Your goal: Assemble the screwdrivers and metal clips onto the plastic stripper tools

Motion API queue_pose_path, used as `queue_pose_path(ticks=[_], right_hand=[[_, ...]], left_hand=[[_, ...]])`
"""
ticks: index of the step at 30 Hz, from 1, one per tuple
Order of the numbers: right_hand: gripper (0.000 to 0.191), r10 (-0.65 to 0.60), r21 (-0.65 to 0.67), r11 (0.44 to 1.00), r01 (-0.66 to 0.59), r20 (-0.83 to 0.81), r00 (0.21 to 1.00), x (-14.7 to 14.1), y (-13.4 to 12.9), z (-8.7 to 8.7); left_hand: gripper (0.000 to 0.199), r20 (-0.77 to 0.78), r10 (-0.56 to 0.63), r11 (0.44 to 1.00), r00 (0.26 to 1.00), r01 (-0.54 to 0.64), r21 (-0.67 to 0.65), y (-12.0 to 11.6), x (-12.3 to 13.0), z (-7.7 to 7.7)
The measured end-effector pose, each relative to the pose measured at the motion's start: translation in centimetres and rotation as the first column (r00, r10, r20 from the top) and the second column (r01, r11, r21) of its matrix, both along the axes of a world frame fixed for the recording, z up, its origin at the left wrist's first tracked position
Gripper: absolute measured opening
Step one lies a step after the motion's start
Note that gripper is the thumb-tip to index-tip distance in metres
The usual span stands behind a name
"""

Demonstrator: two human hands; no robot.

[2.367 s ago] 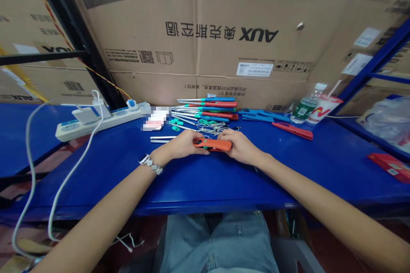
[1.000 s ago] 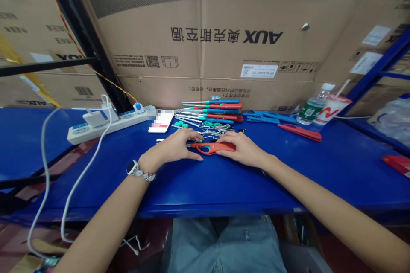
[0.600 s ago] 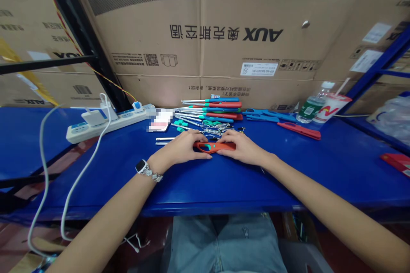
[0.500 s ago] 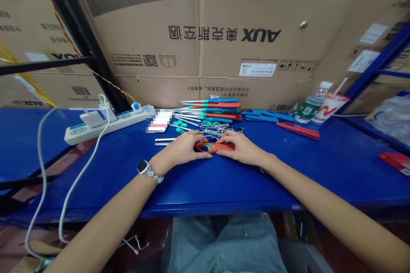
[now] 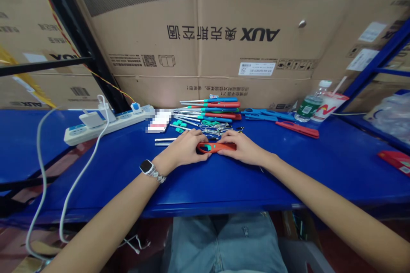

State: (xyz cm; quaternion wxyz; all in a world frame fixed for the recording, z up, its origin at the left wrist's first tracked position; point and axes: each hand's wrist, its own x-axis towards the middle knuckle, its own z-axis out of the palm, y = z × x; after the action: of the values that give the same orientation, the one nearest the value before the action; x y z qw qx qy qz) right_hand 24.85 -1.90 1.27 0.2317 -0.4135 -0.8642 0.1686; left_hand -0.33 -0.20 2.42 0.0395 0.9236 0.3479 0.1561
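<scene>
An orange lighter handle (image 5: pixel 218 147) with a green trigger lies level just above or on the blue table, held between both hands. My left hand (image 5: pixel 187 147) grips its left end, fingers behind and thumb in front. My right hand (image 5: pixel 244 147) pinches its right end the same way. Two metal lighter tubes (image 5: pixel 164 140) lie beside my left hand, their right ends hidden by it. Behind my hands are several small green triggers (image 5: pixel 180 124) and a heap of small metal and wire parts (image 5: pixel 218 128). Farther back lie stacked long-neck lighters (image 5: pixel 221 105) with blue, red and green handles.
On the left are a power strip (image 5: pixel 112 123) with white cords and a phone (image 5: pixel 159 120). Blue handle shells (image 5: pixel 267 115), a red handle shell (image 5: pixel 297 129), a bottle (image 5: pixel 309 104) and a paper cup (image 5: pixel 328 106) stand or lie right. A cardboard wall (image 5: pixel 205 8) closes the back.
Both hands and the orange lighter handle have shifted very slightly to the right. My left wrist has turned a little, and its thumb has drawn in. Both grips stay on the handle.
</scene>
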Motion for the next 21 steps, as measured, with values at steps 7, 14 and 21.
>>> queue_pose_path(ticks=[7, 14, 21], right_hand=[[0.028, -0.057, -0.031, 0.998, 0.058, 0.026, 0.998, 0.09, 0.10, -0.12], [0.028, -0.010, 0.038, 0.999, 0.006, 0.107, 0.994, -0.14, -0.26, 0.51], [0.026, -0.019, 0.048, 0.999, 0.013, 0.130, 0.991, -0.22, -0.43, 0.72]], left_hand=[[0.035, 0.042, -0.037, 0.999, 0.998, 0.038, -0.021, 0.00, 0.31, -0.26], [0.027, 0.122, -0.036, 0.993, 0.992, 0.050, -0.108, 0.27, 0.59, -0.93], [0.030, 0.093, -0.061, 0.996, 0.994, 0.066, -0.054, -0.05, 0.67, -0.88]])
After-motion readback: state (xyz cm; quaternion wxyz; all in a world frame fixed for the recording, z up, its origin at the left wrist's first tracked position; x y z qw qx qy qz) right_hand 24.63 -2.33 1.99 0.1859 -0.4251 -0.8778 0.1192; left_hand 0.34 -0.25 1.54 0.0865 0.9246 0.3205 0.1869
